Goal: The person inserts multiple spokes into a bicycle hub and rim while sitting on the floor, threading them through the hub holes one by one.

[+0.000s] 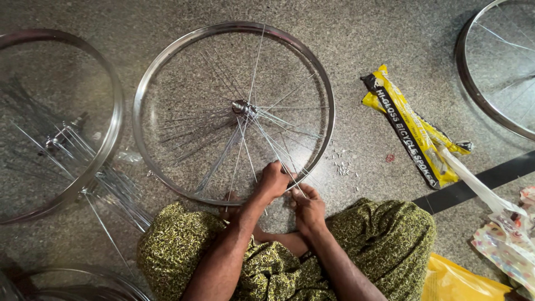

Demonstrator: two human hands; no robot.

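Spokes (262, 139) tangle easily: keep left hand (274, 181) closed on one, right hand (307, 207) pinching at rim (167, 67).

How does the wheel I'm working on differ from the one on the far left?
The middle wheel lies whole in view before the knees, and both hands work at its near rim; the left wheel is cut off by the frame edge and untouched. The middle wheel's spokes fan loosely from its hub, mostly toward the hands; the left wheel's spokes look blurred, some poking out past its rim. Both are bare silver rims on the speckled floor.
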